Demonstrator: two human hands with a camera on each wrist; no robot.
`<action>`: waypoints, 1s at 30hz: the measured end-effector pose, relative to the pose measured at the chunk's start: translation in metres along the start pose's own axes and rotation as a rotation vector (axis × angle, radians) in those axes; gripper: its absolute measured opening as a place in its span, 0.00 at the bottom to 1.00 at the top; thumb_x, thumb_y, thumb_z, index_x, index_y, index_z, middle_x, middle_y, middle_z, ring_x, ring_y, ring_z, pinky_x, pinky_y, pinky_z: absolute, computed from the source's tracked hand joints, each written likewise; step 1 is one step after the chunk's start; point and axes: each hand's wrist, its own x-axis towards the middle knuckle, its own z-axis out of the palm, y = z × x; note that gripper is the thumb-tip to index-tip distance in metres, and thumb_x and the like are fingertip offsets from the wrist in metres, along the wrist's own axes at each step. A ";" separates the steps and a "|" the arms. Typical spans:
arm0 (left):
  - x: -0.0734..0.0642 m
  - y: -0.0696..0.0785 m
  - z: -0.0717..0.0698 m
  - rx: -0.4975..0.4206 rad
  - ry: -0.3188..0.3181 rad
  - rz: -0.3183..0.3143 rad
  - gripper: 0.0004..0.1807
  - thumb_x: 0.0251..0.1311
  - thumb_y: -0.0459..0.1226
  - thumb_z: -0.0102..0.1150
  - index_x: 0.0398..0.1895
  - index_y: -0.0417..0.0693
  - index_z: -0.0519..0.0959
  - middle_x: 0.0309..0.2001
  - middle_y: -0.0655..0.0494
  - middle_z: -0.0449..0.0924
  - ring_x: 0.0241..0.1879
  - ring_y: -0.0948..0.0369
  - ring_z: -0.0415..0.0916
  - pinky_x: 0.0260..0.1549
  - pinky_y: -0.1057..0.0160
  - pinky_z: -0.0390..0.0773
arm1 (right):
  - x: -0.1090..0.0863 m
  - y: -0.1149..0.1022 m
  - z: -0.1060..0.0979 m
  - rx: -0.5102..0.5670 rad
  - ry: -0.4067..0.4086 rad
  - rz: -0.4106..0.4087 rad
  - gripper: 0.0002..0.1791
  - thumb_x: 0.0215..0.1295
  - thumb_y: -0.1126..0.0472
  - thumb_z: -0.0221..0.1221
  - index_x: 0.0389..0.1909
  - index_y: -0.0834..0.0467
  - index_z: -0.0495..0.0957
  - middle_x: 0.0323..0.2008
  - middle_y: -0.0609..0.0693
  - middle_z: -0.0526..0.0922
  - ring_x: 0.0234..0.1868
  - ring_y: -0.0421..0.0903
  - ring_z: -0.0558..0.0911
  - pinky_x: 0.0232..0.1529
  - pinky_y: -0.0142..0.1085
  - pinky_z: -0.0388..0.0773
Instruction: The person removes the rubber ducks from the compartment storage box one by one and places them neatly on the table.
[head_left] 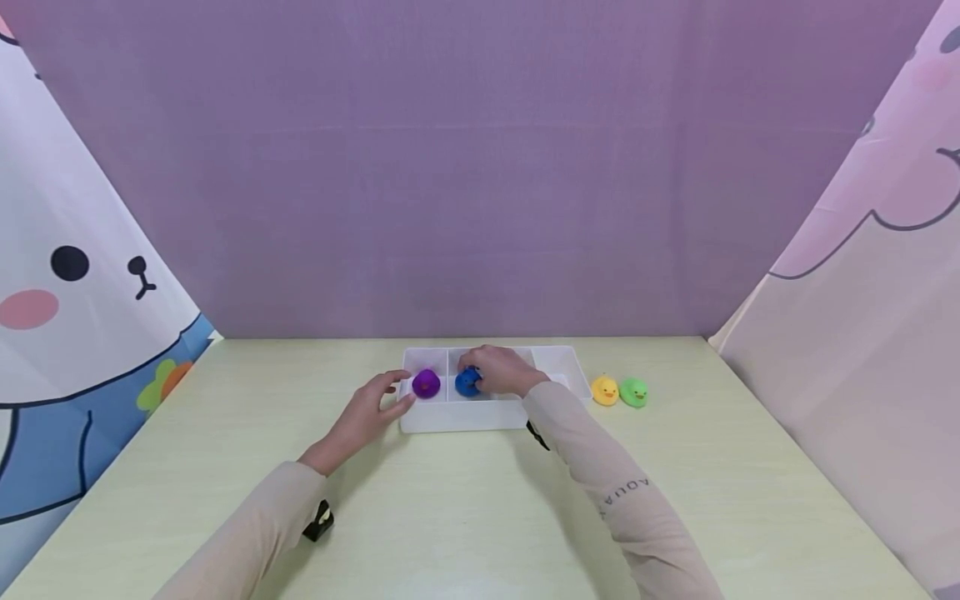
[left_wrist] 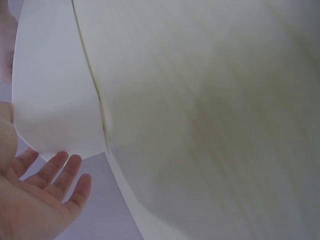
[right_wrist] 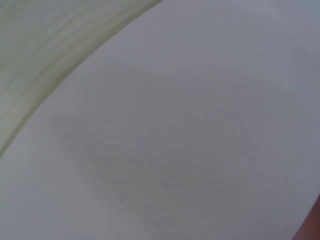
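A white divided tray [head_left: 465, 418] stands on the table. In its left compartment sits a purple rubber duck [head_left: 426, 384]. My right hand [head_left: 498, 369] reaches into the middle compartment from above, its fingers curled round a blue rubber duck [head_left: 468, 382]. My left hand [head_left: 369, 410] is at the tray's left end, thumb near the front corner and fingers loosely bent along the side. In the left wrist view, the left fingers [left_wrist: 60, 175] lie against the end of the tray [left_wrist: 55, 85]. The right wrist view shows mostly the tray's white wall [right_wrist: 175, 125], blurred.
A yellow rubber duck [head_left: 605, 390] and a green rubber duck [head_left: 633, 392] stand side by side on the table, just right of the tray. Behind the pale wooden table [head_left: 450, 517] hangs a purple cloth [head_left: 465, 167]. Cartoon-printed cloths flank both sides.
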 end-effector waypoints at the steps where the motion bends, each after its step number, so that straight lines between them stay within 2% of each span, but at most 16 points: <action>1: 0.000 0.000 0.000 -0.001 -0.001 -0.001 0.24 0.60 0.40 0.56 0.57 0.38 0.69 0.55 0.39 0.73 0.49 0.44 0.74 0.49 0.48 0.75 | 0.000 0.000 0.000 0.001 -0.002 0.001 0.17 0.54 0.70 0.59 0.44 0.52 0.79 0.43 0.44 0.82 0.43 0.42 0.77 0.51 0.39 0.76; 12: 0.000 0.001 -0.001 -0.009 -0.007 -0.015 0.25 0.60 0.41 0.56 0.58 0.38 0.68 0.56 0.39 0.72 0.49 0.43 0.73 0.49 0.47 0.75 | -0.001 -0.001 -0.004 -0.015 -0.011 -0.004 0.18 0.56 0.65 0.61 0.49 0.52 0.78 0.49 0.45 0.80 0.50 0.43 0.76 0.55 0.39 0.74; 30: -0.001 0.000 -0.002 -0.002 -0.015 -0.032 0.25 0.61 0.43 0.55 0.58 0.38 0.68 0.56 0.39 0.71 0.50 0.44 0.73 0.50 0.46 0.74 | -0.010 -0.006 -0.024 0.020 0.048 -0.046 0.16 0.57 0.63 0.62 0.48 0.52 0.78 0.47 0.46 0.81 0.48 0.43 0.77 0.54 0.37 0.75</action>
